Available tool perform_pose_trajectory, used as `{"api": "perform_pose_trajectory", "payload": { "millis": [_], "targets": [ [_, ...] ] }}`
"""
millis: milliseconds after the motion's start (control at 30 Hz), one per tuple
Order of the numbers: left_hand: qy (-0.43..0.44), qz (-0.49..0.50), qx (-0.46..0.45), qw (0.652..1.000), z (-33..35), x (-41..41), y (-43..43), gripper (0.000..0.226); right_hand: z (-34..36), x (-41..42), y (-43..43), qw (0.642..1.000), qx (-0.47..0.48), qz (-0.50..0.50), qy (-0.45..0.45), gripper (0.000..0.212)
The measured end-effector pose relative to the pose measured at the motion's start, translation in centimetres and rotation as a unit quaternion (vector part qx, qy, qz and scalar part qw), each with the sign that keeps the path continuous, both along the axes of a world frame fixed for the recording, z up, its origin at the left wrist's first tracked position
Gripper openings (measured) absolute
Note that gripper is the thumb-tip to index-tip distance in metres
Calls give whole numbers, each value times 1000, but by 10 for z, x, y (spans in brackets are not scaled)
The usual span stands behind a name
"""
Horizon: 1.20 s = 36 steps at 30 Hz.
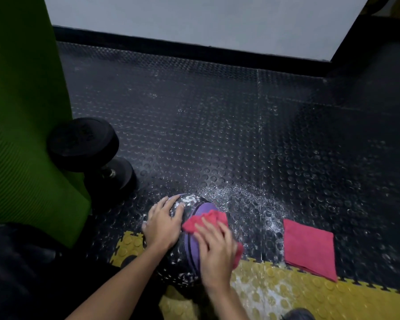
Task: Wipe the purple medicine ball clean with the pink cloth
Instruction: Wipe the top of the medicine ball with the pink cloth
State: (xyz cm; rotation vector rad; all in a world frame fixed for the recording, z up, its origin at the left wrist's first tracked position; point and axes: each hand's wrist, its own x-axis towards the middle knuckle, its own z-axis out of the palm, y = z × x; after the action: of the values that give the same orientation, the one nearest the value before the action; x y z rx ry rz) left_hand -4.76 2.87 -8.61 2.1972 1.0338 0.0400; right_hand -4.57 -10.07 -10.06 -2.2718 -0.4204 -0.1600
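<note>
The left hand (163, 224) lies with a released grip, fingers spread and fairly straight, palm flat on the left side of the round purple-and-black rubber medicine ball (192, 251). The right hand (214, 248) clasps nothing either: its straight fingers press a crumpled pink terry cloth (208, 219) onto the ball's purple panel. The ball sits on the black studded rubber floor (217, 123), at the edge of yellow interlocking studded tiles (298, 294). Its black panels are flecked with white, and thin dark stripes run along the purple. White speckles (240, 197) dust the floor just beyond it. A second pink cloth, folded square (309, 248), lies to the right. A black dumbbell (83, 144) rests beside a ribbed green foam mat (26, 123) on the left.
</note>
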Motion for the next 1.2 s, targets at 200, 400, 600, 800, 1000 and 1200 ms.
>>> {"api": "perform_pose_trajectory", "payload": {
  "millis": [200,400,600,800,1000,1200],
  "targets": [
    [-12,-16,3,1000,-2,-6,1,39,15,28,10,997,-44,4,59,24],
    [-5,2,-7,1000,0,-1,0,40,17,55,18,986,-51,-12,156,30],
    [-21,-21,-9,1000,-5,-6,8,38,-8,10,-10,999,26,28,32,38],
    [-4,-19,1,1000,3,-4,-1,41,-16,72,-28,893,134,-96,419,32],
    [-3,-9,-13,1000,1,1,6,39,2,6,-8,978,137,-43,151,31],
    [20,-5,-9,1000,7,7,-2,41,-12,37,-27,908,165,-199,328,31]
  ]
}}
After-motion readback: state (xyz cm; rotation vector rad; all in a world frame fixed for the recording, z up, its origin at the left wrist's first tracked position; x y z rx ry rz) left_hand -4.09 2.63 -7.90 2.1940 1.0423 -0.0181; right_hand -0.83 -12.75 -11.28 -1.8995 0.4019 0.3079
